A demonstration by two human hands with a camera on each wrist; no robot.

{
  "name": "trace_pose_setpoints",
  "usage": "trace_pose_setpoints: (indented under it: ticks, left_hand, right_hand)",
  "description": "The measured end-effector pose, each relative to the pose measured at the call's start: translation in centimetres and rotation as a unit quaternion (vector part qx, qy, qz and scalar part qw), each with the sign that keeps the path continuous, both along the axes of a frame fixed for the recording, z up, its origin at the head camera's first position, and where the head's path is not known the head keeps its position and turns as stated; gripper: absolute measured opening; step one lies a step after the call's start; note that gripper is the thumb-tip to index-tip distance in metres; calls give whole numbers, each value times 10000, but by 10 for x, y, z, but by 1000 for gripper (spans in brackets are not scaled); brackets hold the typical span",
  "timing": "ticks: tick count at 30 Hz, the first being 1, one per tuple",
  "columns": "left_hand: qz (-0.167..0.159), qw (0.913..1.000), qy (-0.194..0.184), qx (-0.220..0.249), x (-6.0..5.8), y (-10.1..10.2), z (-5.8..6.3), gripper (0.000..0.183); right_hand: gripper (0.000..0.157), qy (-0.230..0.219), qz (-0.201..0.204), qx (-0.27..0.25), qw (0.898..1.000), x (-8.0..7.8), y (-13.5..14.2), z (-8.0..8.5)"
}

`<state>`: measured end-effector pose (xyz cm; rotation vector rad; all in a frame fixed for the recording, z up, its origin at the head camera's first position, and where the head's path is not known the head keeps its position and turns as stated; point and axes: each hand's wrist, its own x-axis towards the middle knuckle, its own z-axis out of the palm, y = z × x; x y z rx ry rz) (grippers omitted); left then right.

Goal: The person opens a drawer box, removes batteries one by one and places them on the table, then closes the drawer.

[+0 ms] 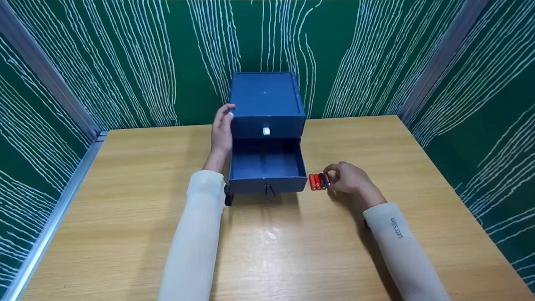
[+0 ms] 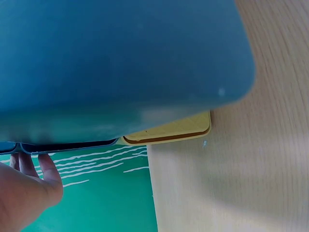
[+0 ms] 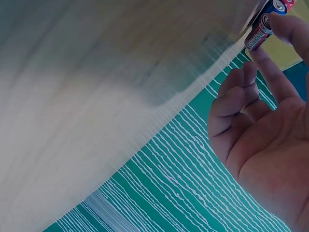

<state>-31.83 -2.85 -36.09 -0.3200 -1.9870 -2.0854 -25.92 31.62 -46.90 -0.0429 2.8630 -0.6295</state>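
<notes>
A blue two-drawer cabinet (image 1: 267,94) stands at the back of the table, its lower drawer (image 1: 267,165) pulled out and its upper drawer (image 1: 246,127) closed. My left hand (image 1: 222,130) rests against the cabinet's left side near the top, fingers fairly straight; in the left wrist view its fingertips touch the cabinet's edge. Several batteries (image 1: 317,182), red and dark, lie side by side on the table right of the open drawer. My right hand (image 1: 350,179) pinches the rightmost battery (image 3: 259,33) between thumb and index finger, the other fingers loosely curled.
The wooden table (image 1: 125,200) meets green walls (image 1: 334,33) with white wavy lines at the back and sides. A black loop (image 1: 270,192) hangs from the lower drawer's front, and a white knob (image 1: 266,131) sits on the upper one. Yellow trim (image 2: 174,129) shows on the cabinet.
</notes>
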Motion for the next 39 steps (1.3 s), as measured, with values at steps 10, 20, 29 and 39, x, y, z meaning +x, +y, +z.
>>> trace_pose_setpoints:
  ticks: [10, 20, 29, 39]
  left_hand:
    - [12, 10000, -25, -18, 1, 1, 0, 32]
    - [-53, 9998, 128, 133, 1, 1, 0, 32]
    - [-115, 9998, 43, 147, -3, 0, -3, 31]
    - [-19, 9998, 177, 117, -16, -1, -17, 30]
  right_hand:
    - [54, -75, 46, 63, 9999, 1, -1, 1]
    - [55, 210, 223, 350, 9989, 2, -3, 0]
    - [57, 405, 150, 141, 9990, 8, -6, 6]
    - [48, 594, 165, 13, 9981, 11, -9, 18]
